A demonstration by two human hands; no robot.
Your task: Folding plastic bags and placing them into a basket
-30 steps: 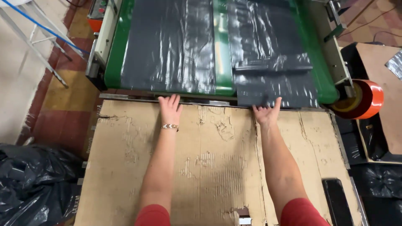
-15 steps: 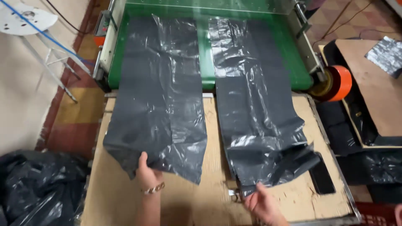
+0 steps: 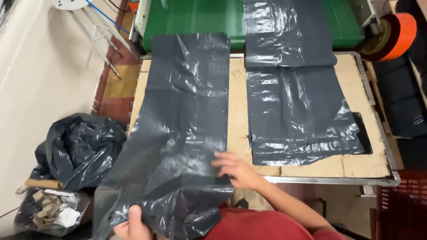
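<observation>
Two long dark grey plastic sheets lie on a cardboard-topped table. The left sheet hangs over the table's near edge toward me. My left hand grips its crumpled lower end below the edge. My right hand rests flat on the same sheet's lower right corner, fingers spread, near the table's front rail. The right sheet lies flat by itself, a stack of layers, reaching back onto the green conveyor.
A stuffed black bag and a smaller bag of scraps sit on the floor at left. An orange roll stands at the far right of the machine. A dark flat object lies under the right sheet's corner.
The left sheet has been pulled toward me and now hangs off the near edge. My right hand has left the right sheet and moved onto the left one.
</observation>
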